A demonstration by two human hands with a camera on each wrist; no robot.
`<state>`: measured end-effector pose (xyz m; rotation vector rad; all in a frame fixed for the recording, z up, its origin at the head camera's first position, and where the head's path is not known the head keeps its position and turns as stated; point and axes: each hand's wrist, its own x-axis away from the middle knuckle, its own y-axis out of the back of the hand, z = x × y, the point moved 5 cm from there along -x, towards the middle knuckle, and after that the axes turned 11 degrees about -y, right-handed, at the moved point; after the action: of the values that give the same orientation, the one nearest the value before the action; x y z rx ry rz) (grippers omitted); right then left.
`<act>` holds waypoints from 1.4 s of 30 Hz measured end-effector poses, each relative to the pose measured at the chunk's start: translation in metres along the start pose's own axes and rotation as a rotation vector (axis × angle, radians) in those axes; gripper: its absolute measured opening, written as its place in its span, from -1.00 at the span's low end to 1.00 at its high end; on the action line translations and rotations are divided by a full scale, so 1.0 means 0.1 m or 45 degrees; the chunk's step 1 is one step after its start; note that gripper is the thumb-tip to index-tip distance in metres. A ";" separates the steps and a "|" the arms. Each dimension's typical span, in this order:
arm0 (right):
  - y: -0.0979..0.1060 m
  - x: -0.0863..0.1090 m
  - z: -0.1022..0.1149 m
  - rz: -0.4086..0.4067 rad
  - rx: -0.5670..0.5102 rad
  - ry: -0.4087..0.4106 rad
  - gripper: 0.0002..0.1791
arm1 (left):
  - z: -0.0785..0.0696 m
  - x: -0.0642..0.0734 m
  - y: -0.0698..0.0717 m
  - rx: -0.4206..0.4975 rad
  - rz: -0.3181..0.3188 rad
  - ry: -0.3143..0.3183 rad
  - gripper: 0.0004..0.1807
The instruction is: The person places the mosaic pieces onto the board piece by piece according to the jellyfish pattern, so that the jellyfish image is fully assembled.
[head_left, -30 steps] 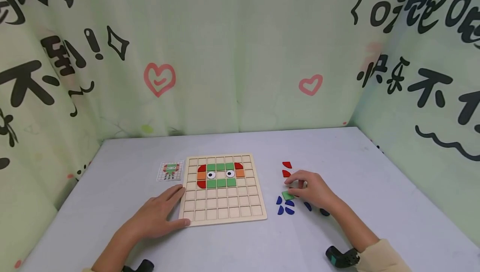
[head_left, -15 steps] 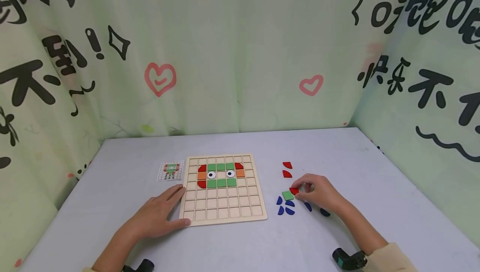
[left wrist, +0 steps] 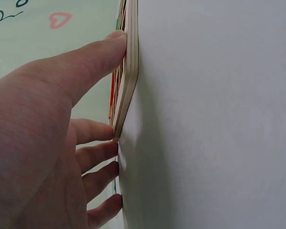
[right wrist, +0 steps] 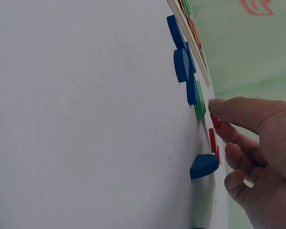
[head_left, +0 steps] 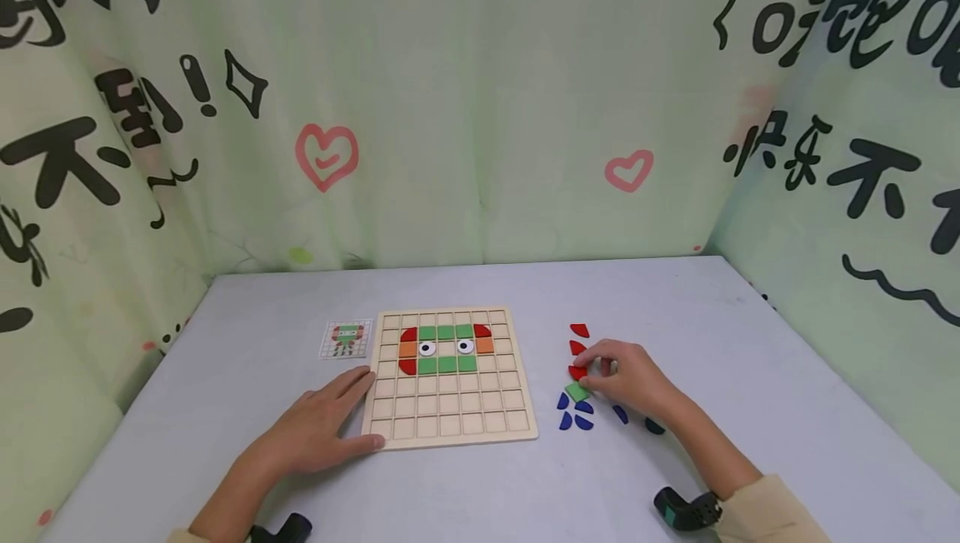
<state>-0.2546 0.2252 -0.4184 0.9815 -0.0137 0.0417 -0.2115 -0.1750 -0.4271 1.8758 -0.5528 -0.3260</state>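
1. Red is in play in the head view: the right hand (head_left: 630, 378) pinches a red piece (head_left: 577, 373) between thumb and forefinger, right of the wooden board (head_left: 450, 406) and just beyond a green square (head_left: 577, 391).
2. Two more red pieces (head_left: 579, 331) sit farther out, while blue pieces (head_left: 583, 423) lie on the near side and off to the right.
3. Over on the left, the left hand (head_left: 326, 426) reaches the board with fingers extended along its left edge, thumb at the near left corner; a picture card (head_left: 330, 351) lies just beside.
4. Left wrist view: thumb on the board's rim, fingers spread, relaxed.
5. Right wrist view: a sliver of red shows in that pinch, the other fingers loosely bent.
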 end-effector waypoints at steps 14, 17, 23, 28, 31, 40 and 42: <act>-0.20 -0.17 0.33 0.105 -0.073 0.156 -0.76 | 0.02 -0.02 -0.01 -0.001 -0.004 0.008 0.03; -0.25 -0.19 0.40 0.121 -0.089 0.177 -0.76 | 0.02 -0.02 -0.02 0.001 0.001 0.013 0.03; -0.33 -0.23 0.51 0.142 -0.089 0.181 -0.75 | 0.02 -0.03 -0.02 -0.007 0.000 0.011 0.03; -0.41 -0.26 0.57 0.166 -0.086 0.175 -0.75 | 0.02 -0.02 -0.01 -0.005 0.001 0.011 0.01; -0.44 -0.28 0.60 0.162 -0.074 0.186 -0.74 | 0.01 -0.02 -0.01 -0.004 -0.002 0.009 0.00; -0.47 -0.30 0.63 0.158 -0.052 0.191 -0.74 | 0.00 -0.02 0.00 -0.001 -0.005 0.018 0.01; -0.48 -0.30 0.65 0.167 -0.055 0.205 -0.74 | 0.01 -0.02 -0.01 -0.005 -0.005 0.018 0.01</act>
<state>-0.2821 0.1441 -0.4233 0.9303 0.0683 0.2399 -0.2132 -0.1746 -0.4280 1.8745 -0.5388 -0.3161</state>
